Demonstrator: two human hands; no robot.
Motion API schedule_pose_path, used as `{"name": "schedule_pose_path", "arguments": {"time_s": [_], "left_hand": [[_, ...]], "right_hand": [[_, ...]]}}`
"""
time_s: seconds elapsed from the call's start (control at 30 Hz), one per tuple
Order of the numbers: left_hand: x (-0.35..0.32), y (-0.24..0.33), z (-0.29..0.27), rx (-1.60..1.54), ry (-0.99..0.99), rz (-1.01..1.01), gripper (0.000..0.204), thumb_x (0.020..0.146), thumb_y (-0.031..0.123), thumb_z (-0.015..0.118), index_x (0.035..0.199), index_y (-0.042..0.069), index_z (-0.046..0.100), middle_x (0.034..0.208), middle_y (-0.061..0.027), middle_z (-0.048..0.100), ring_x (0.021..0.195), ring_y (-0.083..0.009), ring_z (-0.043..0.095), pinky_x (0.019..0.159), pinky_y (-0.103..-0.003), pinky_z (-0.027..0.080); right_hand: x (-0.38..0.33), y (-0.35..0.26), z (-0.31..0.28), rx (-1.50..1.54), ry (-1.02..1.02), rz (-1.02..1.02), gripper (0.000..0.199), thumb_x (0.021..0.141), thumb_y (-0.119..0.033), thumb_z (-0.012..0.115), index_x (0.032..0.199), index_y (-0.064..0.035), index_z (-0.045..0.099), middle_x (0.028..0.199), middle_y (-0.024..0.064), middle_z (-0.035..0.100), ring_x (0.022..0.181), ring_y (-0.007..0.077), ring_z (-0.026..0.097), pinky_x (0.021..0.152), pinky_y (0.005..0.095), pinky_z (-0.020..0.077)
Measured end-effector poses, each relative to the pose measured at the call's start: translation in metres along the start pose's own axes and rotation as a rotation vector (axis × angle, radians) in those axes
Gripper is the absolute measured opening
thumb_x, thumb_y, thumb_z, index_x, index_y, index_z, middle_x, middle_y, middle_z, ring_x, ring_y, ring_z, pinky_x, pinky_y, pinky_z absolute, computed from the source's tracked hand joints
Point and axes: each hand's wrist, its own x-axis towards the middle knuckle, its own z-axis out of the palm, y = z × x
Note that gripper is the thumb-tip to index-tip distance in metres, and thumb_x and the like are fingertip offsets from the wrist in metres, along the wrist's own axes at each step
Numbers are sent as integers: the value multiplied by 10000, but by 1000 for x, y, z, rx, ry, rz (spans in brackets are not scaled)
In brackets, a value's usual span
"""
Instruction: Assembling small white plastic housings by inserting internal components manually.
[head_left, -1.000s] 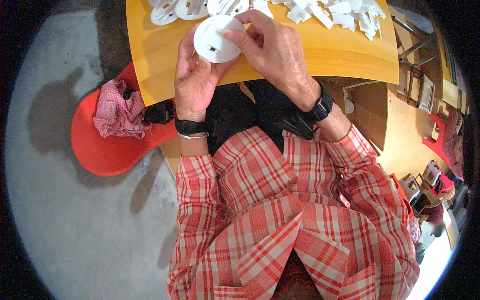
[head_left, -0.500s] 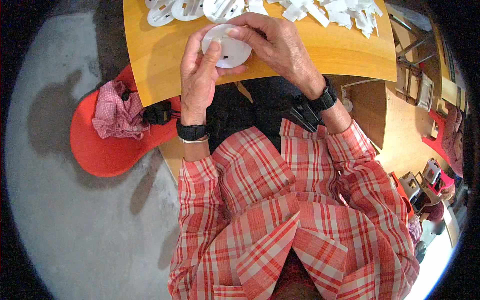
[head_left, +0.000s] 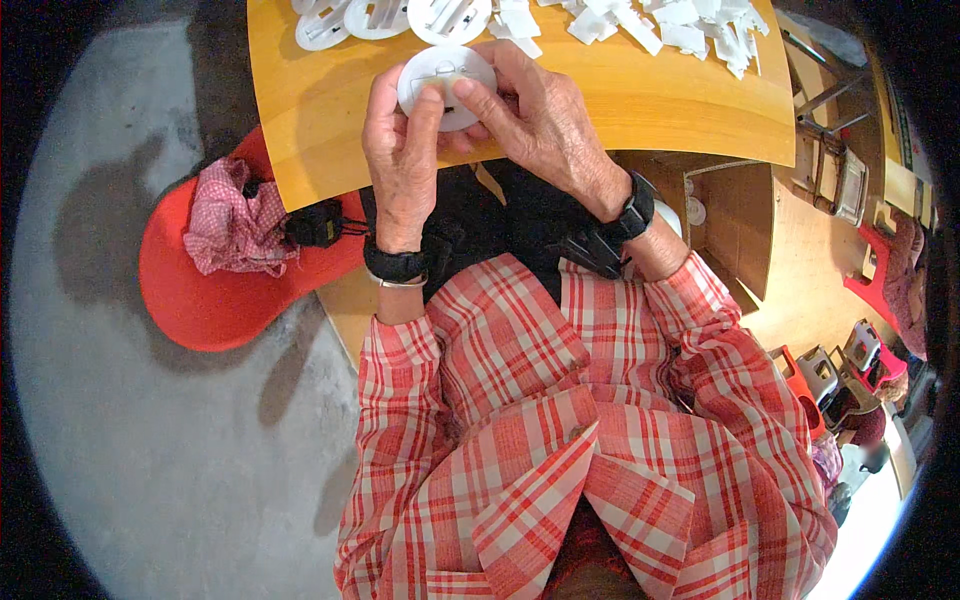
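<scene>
Covering the white round disc (head_left: 447,82), both hands (head_left: 410,150) hide its near edge.

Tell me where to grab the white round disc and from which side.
Grip the white round disc by its rim, from its left and right edges. It is flat and circular, face up over the wooden table, so opposite edges give a pinch. The left hand and right hand already hold it that way, thumbs on top.
</scene>
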Motion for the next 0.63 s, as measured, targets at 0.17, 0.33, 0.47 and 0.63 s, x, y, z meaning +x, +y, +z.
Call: {"name": "schedule_pose_path", "arguments": {"time_s": [0.17,0.33,0.47,0.63], "left_hand": [[2,-3,3,94,9,92,230,906,132,508,1113,31,498,981,-33,581,807,-75,546,654,-215,472],[0,-1,11,112,30,97,234,905,142,515,1098,10,498,976,-36,573,858,-83,530,745,-231,453],[-1,-3,14,158,48,127,249,904,170,531,1077,-4,497,955,-41,570,860,-85,522,742,-231,443],[-3,9,19,140,11,-6,292,902,182,533,1132,21,453,933,-66,578,792,-120,566,742,-254,490]], "right_hand": [[1,-5,4,-133,96,80,388,837,-407,553,1025,-67,541,631,146,609,576,327,614,516,400,486],[2,-10,-2,-111,104,134,357,835,-397,550,1003,-83,561,640,152,610,584,325,614,517,401,486],[1,-8,1,-134,143,124,328,833,-380,554,994,-94,567,646,146,613,588,331,611,517,405,485],[3,3,3,-166,182,22,332,823,-392,612,920,-79,560,573,124,563,521,279,594,449,349,440]]}}
